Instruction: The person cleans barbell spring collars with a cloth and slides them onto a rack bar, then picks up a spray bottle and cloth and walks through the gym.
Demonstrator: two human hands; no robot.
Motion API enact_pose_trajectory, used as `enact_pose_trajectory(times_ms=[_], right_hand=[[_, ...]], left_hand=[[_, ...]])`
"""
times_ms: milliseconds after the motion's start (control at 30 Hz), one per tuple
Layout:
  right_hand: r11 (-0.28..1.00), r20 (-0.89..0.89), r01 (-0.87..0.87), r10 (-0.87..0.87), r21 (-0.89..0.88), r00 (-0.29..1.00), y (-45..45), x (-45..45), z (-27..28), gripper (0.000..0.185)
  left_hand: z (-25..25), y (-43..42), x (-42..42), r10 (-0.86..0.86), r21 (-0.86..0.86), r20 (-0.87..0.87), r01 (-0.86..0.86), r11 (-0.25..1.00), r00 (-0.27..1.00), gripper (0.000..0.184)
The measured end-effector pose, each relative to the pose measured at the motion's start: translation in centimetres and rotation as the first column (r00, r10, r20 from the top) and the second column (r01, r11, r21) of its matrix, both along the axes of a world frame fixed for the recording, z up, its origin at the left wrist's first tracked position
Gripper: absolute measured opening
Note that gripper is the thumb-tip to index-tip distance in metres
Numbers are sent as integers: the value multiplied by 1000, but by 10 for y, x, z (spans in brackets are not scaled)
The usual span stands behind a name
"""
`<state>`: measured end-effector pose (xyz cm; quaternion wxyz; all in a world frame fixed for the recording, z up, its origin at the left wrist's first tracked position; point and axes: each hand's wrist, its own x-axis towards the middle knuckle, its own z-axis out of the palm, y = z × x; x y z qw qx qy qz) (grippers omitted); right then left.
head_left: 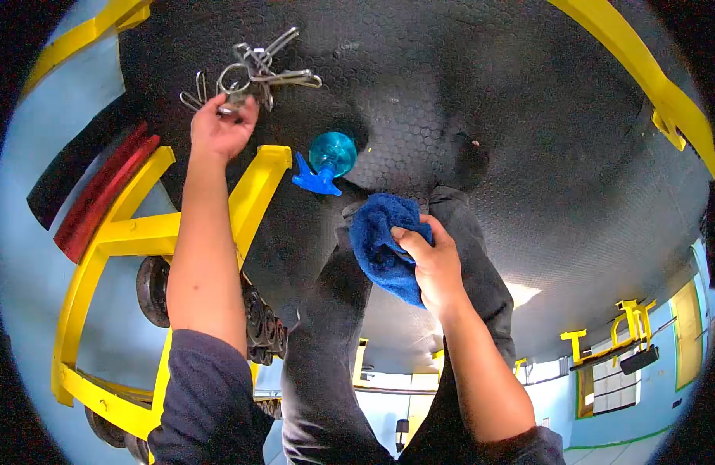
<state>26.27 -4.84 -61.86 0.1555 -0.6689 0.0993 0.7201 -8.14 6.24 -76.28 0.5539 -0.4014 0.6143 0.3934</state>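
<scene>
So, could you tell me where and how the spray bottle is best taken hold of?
I would grip the spray bottle by its neck, coming from above and the right: its blue spray head points towards the wearer, the neck narrows between head and rounded body, and the yellow frame stands close on the left.
</scene>
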Motion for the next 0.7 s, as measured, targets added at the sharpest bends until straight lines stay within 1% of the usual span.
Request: enact_pose_trajectory(times_ms=[33, 67, 100, 133, 167, 233, 267, 300, 333, 367, 400, 433, 467, 500, 567, 600, 633, 667, 700], right_hand=[[1000, 22, -27, 27, -3, 999, 2, 2, 0, 31], [999, 44, -53, 53, -6, 998, 3, 3, -1, 31], [999, 40, -49, 49, -4, 998, 2, 3, 0, 31], [1000, 22, -15, 15, -8, 1000, 0, 3, -1, 32], [1000, 8, 16, -16, -11, 1000, 1, 4, -3, 33], [1000, 12, 30, -30, 1, 999, -1, 4, -5, 33], [998, 45, -52, 51, 22, 998, -8, 4, -8, 33], [990, 77, -135, 132, 37, 988, -9, 3, -8, 32], [999, 0, -46, 46, 22, 999, -8, 3, -6, 33], [999, 6, -45, 45, 19, 999, -6, 2, -3, 33], [999, -4, -42, 42, -9, 999, -6, 1, -2, 34], [999, -15, -40, 40, -36, 999, -5, 0, -2, 34], [998, -4, -48, 48, -31, 999, -7, -1, -2, 34], [998, 6, -47, 48, -39, 999, -8, -2, -1, 34], [1000, -25, 16, -17, -25, 1000, -9, -2, -1, 33], [999, -21, 16, -16, -29, 1000, -9, -2, -2, 33], [999, -24, 17, -18, -30, 1000, -9, -3, -2, 32], [999, -29, 18, -19, -32, 999, -9, -3, -1, 32], [999, -25, 16, -17, -35, 1000, -8, -4, -1, 32]], left_hand=[[-6, -8, -2, -5, 2, -3, 5, 1000, 1000, 22], [-9, -16, -2, -67, 47, -72, 71, 996, 995, 24], [-11, -21, -6, -124, 85, -143, 137, 987, 982, 26], [-7, -18, 2, -108, 63, -176, 120, 991, 979, 31], [0, -10, 12, -106, 71, -179, 120, 990, 978, 31], [5, 1, 29, -160, 181, -216, 201, 963, 963, 33], [-5, 3, 28, -264, 219, -334, 347, 912, 905, 32], [-12, 9, 34, -333, 124, -477, 438, 891, 813, 35], [-25, 12, 30, -410, 82, -515, 520, 850, 753, 36], [-40, 13, 20, -480, 40, -549, 595, 803, 684, 38], [-54, 12, 13, -482, 41, -544, 596, 802, 687, 38], [-63, 13, 11, -624, -29, -586, 757, 653, 516, 37], [-72, 10, 11, -727, -106, -609, 876, 471, 317, 38], [-80, 4, 10, -732, -100, -600, 877, 470, 323, 38], [-75, 1, 20, -629, -140, -758, 898, 417, 174, 33], [-74, -5, 38, -472, -150, -874, 856, 495, 119, 29], [-78, -9, 35, -474, -149, -872, 856, 496, 123, 29], [-82, -14, 33, -489, -332, -867, 843, 424, -95, 30], [-86, -20, 32, -486, -505, -818, 788, 352, -307, 30]])
